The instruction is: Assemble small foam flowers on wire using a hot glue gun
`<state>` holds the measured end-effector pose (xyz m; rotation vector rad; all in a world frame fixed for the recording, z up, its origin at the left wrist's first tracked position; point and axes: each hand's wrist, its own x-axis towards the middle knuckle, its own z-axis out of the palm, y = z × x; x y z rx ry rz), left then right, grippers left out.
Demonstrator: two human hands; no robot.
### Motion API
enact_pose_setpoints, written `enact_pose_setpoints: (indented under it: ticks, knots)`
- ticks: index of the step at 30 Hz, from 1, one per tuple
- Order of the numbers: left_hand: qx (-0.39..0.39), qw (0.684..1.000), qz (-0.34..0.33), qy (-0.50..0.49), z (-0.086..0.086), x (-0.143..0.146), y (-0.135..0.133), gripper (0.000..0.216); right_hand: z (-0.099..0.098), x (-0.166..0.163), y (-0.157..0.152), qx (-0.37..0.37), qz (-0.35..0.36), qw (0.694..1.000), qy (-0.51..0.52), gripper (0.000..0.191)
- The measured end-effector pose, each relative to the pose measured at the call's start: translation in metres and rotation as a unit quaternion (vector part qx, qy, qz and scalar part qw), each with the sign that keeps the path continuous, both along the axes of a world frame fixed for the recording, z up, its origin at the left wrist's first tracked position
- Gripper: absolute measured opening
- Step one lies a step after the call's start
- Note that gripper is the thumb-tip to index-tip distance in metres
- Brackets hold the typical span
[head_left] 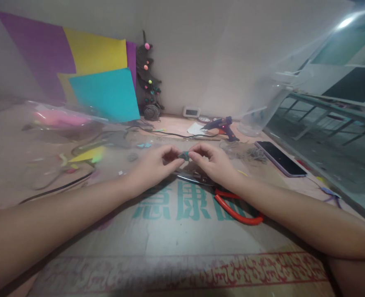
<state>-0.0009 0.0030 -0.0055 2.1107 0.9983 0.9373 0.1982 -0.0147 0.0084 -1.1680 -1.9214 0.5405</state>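
A small grey and teal piece [184, 156], too small to name, is pinched between my two hands above the cardboard. My left hand [163, 163] grips its left side with thumb and forefinger. On the other side, the fingertips of my right hand [211, 163] close on its teal end. Scissors with red handles [241, 216] lie on the cardboard just below my hands, partly hidden by my right wrist. Bits of scrap, blurred, lie under my fingers.
Behind my hands are a purple glue gun [222, 125], a small white digital clock [191, 111] and a decorated tree [149, 82]. A phone [279, 159] and grey yarn [256, 154] lie right. Coloured sheets [104, 97] lean on the wall. A black cable [58, 188] crosses the left side.
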Motion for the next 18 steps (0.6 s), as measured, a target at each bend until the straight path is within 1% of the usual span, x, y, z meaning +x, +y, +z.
enact_pose_setpoints:
  ticks: [2,4,6,7,11,14,18]
  knots:
    - [-0.01,1.0,0.007,0.0,0.0,-0.0001,0.0002,0.021,-0.0011,0.0007,0.0003,-0.008,0.008,1.0,0.028,0.018]
    - [-0.021,1.0,0.018,0.001,-0.0003,-0.0004,0.0007,0.023,-0.0022,0.0011,0.0008,-0.027,0.025,0.998,0.058,0.025]
    - [-0.024,0.999,0.025,0.003,-0.0009,-0.0006,0.0012,0.024,-0.003,0.001,0.001,-0.046,0.042,0.996,0.064,0.034]
    - [-0.025,0.999,0.026,0.003,-0.0012,-0.0008,0.0015,0.025,-0.0031,0.0009,0.001,-0.051,0.047,0.996,0.057,0.035]
    - [-0.025,0.999,0.018,-0.006,-0.0016,-0.0012,0.0016,0.024,-0.0024,0.0006,0.0003,-0.063,0.048,0.996,0.044,0.026]
    - [-0.018,1.0,0.017,-0.003,-0.0004,-0.0008,0.0009,0.022,-0.0009,0.0004,-0.0005,-0.072,0.047,0.996,0.028,0.023]
    - [-0.006,1.0,0.015,0.007,0.0017,0.0002,-0.0003,0.022,0.0013,0.0001,-0.0009,-0.048,0.036,0.998,-0.017,0.018]
